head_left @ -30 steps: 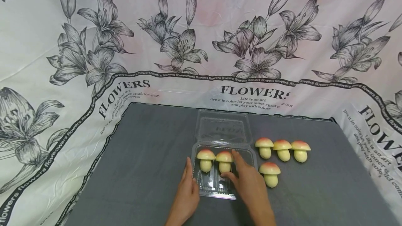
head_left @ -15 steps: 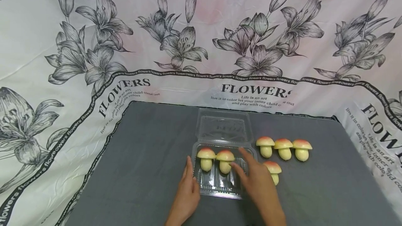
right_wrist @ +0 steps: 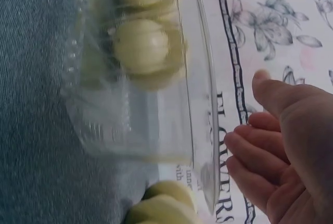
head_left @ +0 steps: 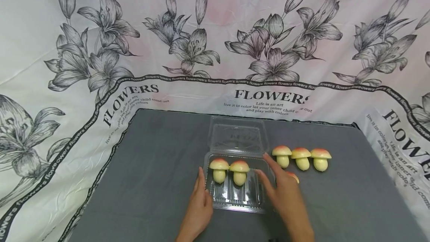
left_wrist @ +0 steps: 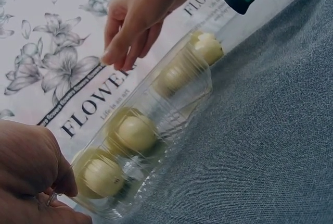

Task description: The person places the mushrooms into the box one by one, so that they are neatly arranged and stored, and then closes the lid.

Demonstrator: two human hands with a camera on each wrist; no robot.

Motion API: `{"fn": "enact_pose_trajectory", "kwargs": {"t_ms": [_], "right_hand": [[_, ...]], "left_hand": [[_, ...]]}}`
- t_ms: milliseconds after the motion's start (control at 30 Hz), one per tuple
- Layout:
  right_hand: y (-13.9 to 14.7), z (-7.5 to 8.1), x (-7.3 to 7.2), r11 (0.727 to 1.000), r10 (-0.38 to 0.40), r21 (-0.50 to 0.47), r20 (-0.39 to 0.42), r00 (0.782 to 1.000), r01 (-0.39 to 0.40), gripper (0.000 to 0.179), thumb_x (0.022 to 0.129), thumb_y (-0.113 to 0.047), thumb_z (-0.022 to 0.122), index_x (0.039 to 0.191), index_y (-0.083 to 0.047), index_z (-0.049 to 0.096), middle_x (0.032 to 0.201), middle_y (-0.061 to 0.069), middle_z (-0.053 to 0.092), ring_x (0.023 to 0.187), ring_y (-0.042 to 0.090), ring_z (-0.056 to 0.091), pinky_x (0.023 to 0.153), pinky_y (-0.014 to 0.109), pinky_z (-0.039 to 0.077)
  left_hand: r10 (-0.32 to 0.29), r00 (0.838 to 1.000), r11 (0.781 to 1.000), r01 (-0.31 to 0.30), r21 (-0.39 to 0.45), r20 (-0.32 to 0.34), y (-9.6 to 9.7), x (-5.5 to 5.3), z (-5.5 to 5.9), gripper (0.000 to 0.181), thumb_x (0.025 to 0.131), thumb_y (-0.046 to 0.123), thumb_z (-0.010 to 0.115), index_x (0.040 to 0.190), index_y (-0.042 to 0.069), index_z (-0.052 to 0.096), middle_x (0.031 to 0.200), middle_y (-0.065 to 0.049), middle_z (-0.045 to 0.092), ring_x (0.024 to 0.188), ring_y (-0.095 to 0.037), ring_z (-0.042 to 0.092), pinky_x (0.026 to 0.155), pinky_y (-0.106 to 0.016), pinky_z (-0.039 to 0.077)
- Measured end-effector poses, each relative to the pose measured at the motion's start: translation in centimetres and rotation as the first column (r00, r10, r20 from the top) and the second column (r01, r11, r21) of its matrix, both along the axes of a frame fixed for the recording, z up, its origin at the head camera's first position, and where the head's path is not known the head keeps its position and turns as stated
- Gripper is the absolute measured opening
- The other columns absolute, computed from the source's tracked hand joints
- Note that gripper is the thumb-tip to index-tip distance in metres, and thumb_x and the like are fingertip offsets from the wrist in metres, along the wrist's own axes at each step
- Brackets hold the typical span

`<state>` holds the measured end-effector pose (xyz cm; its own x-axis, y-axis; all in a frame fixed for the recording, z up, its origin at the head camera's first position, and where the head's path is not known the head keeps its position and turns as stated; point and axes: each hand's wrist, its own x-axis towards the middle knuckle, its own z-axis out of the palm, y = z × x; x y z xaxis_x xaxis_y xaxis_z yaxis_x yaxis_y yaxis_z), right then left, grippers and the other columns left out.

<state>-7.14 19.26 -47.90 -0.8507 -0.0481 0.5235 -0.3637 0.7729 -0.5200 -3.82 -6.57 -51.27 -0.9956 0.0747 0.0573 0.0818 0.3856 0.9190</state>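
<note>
A clear plastic clamshell box [head_left: 240,207] lies on the table, its lid [head_left: 237,137] folded back. Inside, along the back, stand two mushroom-shaped pieces with red-yellow caps and pale stems, a left mushroom [head_left: 219,173] and a right mushroom [head_left: 239,173]. My left hand [head_left: 199,208] pinches the box's left rim between thumb and fingers, as the left wrist view shows. Over the box's right side hovers my right hand [head_left: 285,193], fingers apart and holding nothing; the right wrist view shows the same bare right hand [right_wrist: 294,140] beside the box's rim.
Three more mushrooms sit in a row right of the box, the middle one [head_left: 302,159] touching its neighbours. Another mushroom [head_left: 293,176] is mostly hidden behind my right hand. A flower-printed cloth [head_left: 188,102] borders the grey table [head_left: 161,167] at the back and sides.
My right hand has let go of the right mushroom in the box and drawn away to the right, now covering most of the front loose mushroom. The left hand stays at the rim.
</note>
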Motion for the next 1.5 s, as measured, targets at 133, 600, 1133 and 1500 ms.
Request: {"fn": "enact_pose_trajectory", "kwargs": {"t_ms": [133, 600, 1133, 1500], "right_hand": [[0.8, -0.1, 0.0, 1.000, 0.010, 0.007, 0.015, 1.000, -0.011, 0.064, 0.090, -0.015, 0.086, 0.149, -0.017, 0.062, 0.120, 0.017, 0.077, 0.093, 0.042, 0.076, 0.079, 0.061, 0.059], [4.6, 0.5, 0.9, 0.999, -0.043, 0.029, 0.002, 0.999, 0.043, 0.067, 0.086, -0.014, 0.089, 0.148, -0.022, 0.064, 0.087, 0.014, 0.076, 0.056, 0.018, 0.055, 0.063, 0.050, 0.053], [8.8, -0.9, 2.3, 0.994, 0.002, 0.112, -0.039, 0.999, 0.003, 0.083, 0.071, -0.006, 0.096, 0.147, -0.015, 0.064, 0.125, 0.019, 0.075, 0.083, 0.044, 0.075, 0.069, 0.055, 0.054], [9.5, -1.5, 2.9, 0.992, 0.012, 0.117, 0.211, 0.977, -0.037, 0.093, 0.080, -0.027, 0.095, 0.161, -0.024, 0.048, 0.141, 0.023, 0.065, 0.096, 0.053, 0.072, 0.077, 0.068, 0.054]], "left_hand": [[0.007, 1.000, 1.000, -0.007, -0.013, -0.008, 0.0, 0.0, -0.1, 0.072, 0.104, -0.010, 0.044, 0.167, -0.006, 0.008, 0.174, -0.025, 0.014, 0.158, -0.035, 0.019, 0.124, -0.051, 0.018], [0.014, 1.000, 1.000, -0.014, -0.007, -0.005, 0.0, 0.1, -0.1, 0.073, 0.105, -0.010, 0.044, 0.168, -0.002, 0.008, 0.174, -0.023, 0.014, 0.158, -0.034, 0.018, 0.123, -0.053, 0.018], [0.005, 1.000, 1.000, -0.005, -0.003, -0.008, 0.0, 0.1, -0.1, 0.072, 0.104, -0.011, 0.043, 0.167, -0.005, 0.007, 0.173, -0.026, 0.013, 0.157, -0.034, 0.019, 0.125, -0.048, 0.018], [0.011, 1.000, 1.000, -0.011, -0.018, -0.020, 0.1, 0.0, 0.0, 0.072, 0.104, -0.012, 0.043, 0.167, -0.006, 0.008, 0.172, -0.028, 0.016, 0.156, -0.037, 0.021, 0.123, -0.058, 0.022]]}}
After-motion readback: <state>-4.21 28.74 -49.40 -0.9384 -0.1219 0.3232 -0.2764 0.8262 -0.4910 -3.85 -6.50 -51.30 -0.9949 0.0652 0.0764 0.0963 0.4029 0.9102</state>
